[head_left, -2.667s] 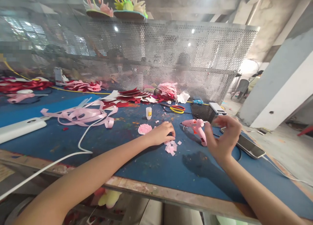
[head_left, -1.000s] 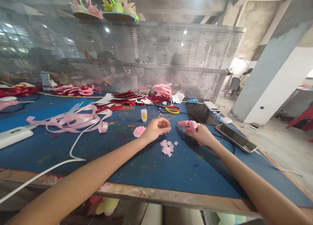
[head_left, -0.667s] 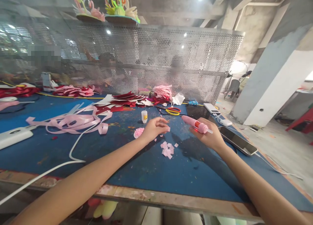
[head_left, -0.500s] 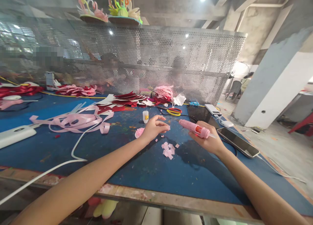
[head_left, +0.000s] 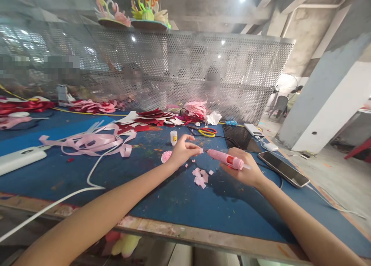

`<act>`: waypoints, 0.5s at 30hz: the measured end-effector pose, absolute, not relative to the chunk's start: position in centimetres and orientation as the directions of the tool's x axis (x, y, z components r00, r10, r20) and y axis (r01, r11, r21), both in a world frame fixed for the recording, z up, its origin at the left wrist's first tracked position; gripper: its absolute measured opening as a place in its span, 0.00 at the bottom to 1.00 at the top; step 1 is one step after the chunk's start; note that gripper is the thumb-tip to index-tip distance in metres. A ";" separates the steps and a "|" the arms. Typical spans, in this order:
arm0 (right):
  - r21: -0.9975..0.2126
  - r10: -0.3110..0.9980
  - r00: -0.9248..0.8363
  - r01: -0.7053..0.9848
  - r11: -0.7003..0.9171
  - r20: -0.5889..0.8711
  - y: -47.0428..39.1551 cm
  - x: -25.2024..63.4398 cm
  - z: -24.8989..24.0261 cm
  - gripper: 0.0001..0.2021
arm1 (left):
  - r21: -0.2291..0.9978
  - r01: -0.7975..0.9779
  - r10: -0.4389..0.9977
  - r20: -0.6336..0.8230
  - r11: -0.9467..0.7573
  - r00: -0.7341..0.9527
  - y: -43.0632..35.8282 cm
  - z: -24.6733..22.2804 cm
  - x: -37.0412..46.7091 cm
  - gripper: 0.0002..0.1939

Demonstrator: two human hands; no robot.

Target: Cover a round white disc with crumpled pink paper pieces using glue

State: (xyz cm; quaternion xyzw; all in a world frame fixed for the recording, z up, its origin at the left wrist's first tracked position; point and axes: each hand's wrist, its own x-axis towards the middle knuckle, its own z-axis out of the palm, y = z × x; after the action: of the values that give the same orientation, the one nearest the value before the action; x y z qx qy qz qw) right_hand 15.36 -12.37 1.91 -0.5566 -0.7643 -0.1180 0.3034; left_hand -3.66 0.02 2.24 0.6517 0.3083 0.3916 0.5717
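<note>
Between thumb and fingertips, my left hand (head_left: 184,152) pinches a small pale pink ribbon piece (head_left: 201,151). My right hand (head_left: 243,166) is wrapped round a pink glue gun (head_left: 225,159), whose nozzle points left and is right by that piece; whether they touch I cannot tell. A clear glue stick sticks out of the gun's back end. Below the hands lies a loose pile of pink ribbon squares (head_left: 199,177). Partly hidden behind my left wrist is a pink ruffled flower (head_left: 166,156). A small white bottle with a yellow label (head_left: 174,138) stands just behind my left hand.
Scissors with red and yellow handles (head_left: 208,132) lie farther back. A phone (head_left: 283,168) and a white power bank (head_left: 253,130) are at the right with cables. Pink ribbon (head_left: 87,143) is heaped at the left. A perforated metal screen (head_left: 185,73) borders the table's back.
My right hand has brought the glue gun leftward, so its nozzle is now at the ribbon piece. My left hand has stayed almost in place, still pinching the piece.
</note>
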 end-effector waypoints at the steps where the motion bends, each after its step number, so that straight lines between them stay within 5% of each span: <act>1: -0.153 0.780 -0.199 0.923 0.353 0.593 -12.4 15.3 1.9 0.15 | 0.988 -0.050 0.850 0.154 -0.149 0.505 0.0 2.2 -3.6 0.23; 15: -0.145 0.798 -0.193 0.933 0.329 0.571 -12.4 15.3 1.8 0.15 | 0.992 -0.077 0.839 0.122 -0.096 0.530 -0.3 2.3 -3.6 0.23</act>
State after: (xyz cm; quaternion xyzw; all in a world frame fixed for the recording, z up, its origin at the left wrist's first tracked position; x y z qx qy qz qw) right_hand 15.33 -12.42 1.82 -0.5670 -0.7633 -0.1179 0.2865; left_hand -3.64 -0.30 2.34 0.6349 0.3000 0.3805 0.6018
